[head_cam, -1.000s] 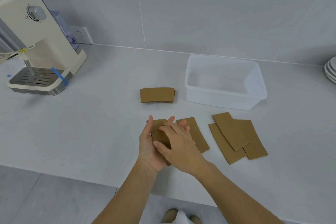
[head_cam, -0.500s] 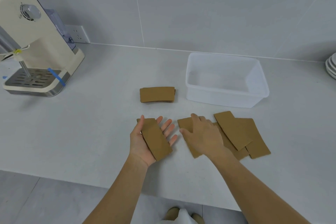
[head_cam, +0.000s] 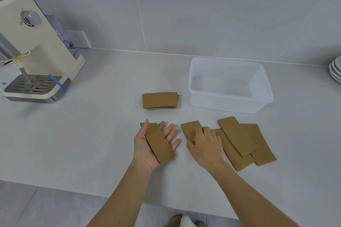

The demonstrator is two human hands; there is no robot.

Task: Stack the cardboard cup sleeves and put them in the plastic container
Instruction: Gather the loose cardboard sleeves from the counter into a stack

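Note:
A small stack of flat brown cardboard sleeves (head_cam: 159, 143) rests on the upturned palm of my left hand (head_cam: 147, 145), fingers spread, thumb along its edge. My right hand (head_cam: 205, 145) lies palm down on another sleeve (head_cam: 190, 129) on the counter, thumb and fingers curled at its edges. Three more sleeves (head_cam: 239, 140) overlap just right of that hand. A separate sleeve (head_cam: 160, 100) lies farther back, left of the clear plastic container (head_cam: 265, 86), which holds nothing.
A cream coffee machine (head_cam: 35, 46) stands at the far left by a wall socket (head_cam: 79, 38). Stacked white plates (head_cam: 335, 70) sit at the right edge. The counter's front edge (head_cam: 73, 188) runs below my forearms.
My hands have parted: the right hand left the stack in my left palm and moved right onto the sleeve lying on the counter. The left hand stays with its stack.

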